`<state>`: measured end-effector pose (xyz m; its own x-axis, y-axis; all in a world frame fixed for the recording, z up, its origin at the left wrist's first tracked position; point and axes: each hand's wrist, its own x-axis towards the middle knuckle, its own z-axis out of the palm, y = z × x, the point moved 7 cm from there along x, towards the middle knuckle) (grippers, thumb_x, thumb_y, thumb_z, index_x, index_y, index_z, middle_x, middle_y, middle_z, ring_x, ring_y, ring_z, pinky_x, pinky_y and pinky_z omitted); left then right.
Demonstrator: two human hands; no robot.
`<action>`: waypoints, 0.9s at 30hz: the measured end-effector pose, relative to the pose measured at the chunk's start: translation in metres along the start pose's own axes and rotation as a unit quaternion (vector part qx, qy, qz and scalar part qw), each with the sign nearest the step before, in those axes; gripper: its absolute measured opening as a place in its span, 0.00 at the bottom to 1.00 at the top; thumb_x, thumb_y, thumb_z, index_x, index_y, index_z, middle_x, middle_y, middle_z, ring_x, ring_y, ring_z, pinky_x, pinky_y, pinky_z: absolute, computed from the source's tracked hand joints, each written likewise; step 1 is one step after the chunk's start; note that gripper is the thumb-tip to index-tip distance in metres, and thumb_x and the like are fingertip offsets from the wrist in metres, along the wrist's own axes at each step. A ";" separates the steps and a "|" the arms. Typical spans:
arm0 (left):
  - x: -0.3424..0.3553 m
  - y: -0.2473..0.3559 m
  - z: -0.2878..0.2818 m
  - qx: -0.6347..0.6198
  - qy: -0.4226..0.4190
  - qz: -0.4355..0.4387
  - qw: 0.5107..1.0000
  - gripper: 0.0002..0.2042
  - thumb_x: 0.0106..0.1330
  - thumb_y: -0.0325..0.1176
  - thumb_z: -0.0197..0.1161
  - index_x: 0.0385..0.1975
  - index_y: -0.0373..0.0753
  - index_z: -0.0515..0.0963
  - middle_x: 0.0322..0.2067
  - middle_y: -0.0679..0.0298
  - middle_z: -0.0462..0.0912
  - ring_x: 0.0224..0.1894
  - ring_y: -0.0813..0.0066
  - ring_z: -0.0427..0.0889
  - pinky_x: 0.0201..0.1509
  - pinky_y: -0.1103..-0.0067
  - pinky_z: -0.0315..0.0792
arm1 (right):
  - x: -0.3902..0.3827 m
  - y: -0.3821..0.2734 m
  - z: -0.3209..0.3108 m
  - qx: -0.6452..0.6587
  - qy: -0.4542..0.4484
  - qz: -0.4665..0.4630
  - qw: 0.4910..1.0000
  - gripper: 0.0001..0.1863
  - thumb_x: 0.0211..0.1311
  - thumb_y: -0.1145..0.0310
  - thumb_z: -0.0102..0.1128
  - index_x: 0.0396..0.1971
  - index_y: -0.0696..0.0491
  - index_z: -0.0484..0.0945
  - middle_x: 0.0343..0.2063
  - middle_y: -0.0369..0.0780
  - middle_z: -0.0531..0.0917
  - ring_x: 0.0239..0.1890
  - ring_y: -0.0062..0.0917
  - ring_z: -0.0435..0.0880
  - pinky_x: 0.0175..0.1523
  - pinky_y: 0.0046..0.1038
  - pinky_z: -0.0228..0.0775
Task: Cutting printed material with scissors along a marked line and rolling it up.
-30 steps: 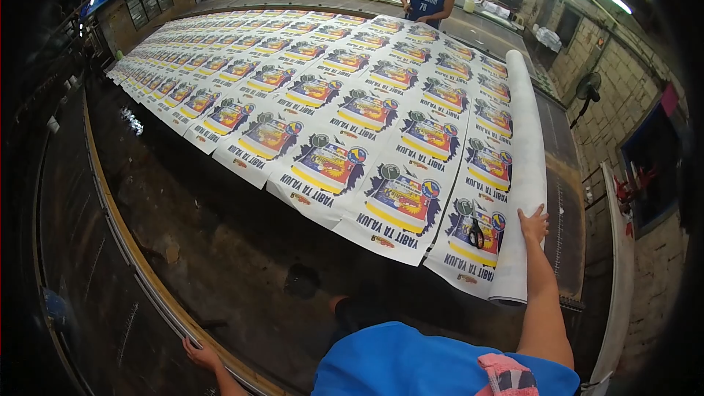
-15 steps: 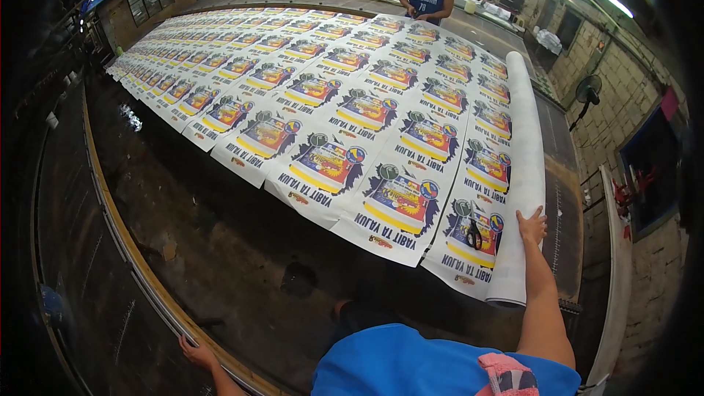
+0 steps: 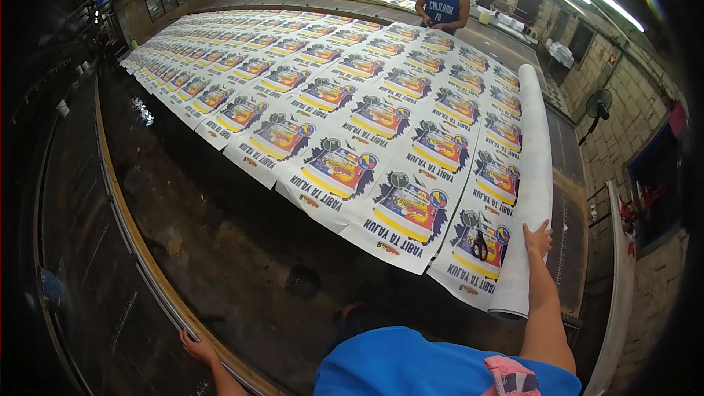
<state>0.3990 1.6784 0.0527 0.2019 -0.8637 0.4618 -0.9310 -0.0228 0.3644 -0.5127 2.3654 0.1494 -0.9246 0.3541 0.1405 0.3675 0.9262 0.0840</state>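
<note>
Head view.

Item: white roll (image 3: 534, 139), lying along the right side of a long dark table (image 3: 570, 176), its near end reaching the table's near edge. Adjoining it on the left: printed sheeting (image 3: 378, 114), laid in strips with repeated coloured designs.

Right hand (image 3: 537, 239): on the roll's right flank near the close end, fingers apart, laid against the surface rather than closed around it.

Left hand (image 3: 199, 350): well apart from the roll, at the edge rail (image 3: 166, 301) of the table on the left; whether it grips or merely rests, cannot tell.

Also present: scissors (image 3: 480, 242), dark-handled, on the strip just beside the roll; co-worker (image 3: 444, 4) in a blue sleeveless top at the far edge.

Handling, as judged: roll probably heavy and unwieldy for its length, fairly firm when wound; single sheet limp, smooth, perhaps slippery, easily creased. Best hold: broad palms on the flank, near both ends; pinching the loose edge risks wrinkles.
</note>
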 end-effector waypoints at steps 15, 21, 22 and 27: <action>-0.002 0.004 0.000 -0.014 -0.004 -0.009 1.000 0.17 0.64 0.27 0.59 0.53 0.36 0.77 0.60 0.58 0.75 0.59 0.51 0.74 0.62 0.63 0.68 | 0.000 0.001 -0.001 -0.003 0.001 0.001 1.000 0.54 0.54 0.31 0.56 0.74 0.45 0.50 0.67 0.52 0.63 0.62 0.49 0.71 0.59 0.54 0.67; 0.000 0.001 -0.002 -0.018 -0.005 -0.020 1.000 0.17 0.64 0.27 0.60 0.54 0.36 0.76 0.60 0.57 0.75 0.60 0.51 0.73 0.63 0.63 0.67 | -0.004 0.002 -0.001 -0.008 -0.006 0.005 1.000 0.54 0.55 0.31 0.56 0.75 0.45 0.49 0.68 0.53 0.61 0.63 0.50 0.71 0.60 0.54 0.67; -0.002 -0.001 -0.003 -0.016 -0.006 -0.021 1.000 0.17 0.64 0.27 0.60 0.54 0.36 0.76 0.60 0.57 0.75 0.60 0.51 0.73 0.63 0.63 0.67 | -0.003 0.001 -0.001 -0.006 -0.005 0.004 1.000 0.54 0.55 0.31 0.56 0.75 0.45 0.49 0.68 0.53 0.61 0.63 0.50 0.70 0.60 0.54 0.67; -0.001 0.004 -0.003 -0.009 -0.010 -0.019 1.000 0.17 0.64 0.27 0.59 0.53 0.36 0.76 0.60 0.58 0.75 0.60 0.52 0.73 0.64 0.64 0.66 | -0.003 0.001 -0.001 -0.005 0.003 0.003 1.000 0.54 0.55 0.31 0.56 0.75 0.45 0.49 0.67 0.53 0.62 0.63 0.50 0.70 0.60 0.54 0.67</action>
<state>0.3960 1.6810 0.0558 0.2314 -0.8720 0.4313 -0.9167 -0.0469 0.3969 -0.5094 2.3656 0.1497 -0.9215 0.3592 0.1478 0.3746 0.9224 0.0938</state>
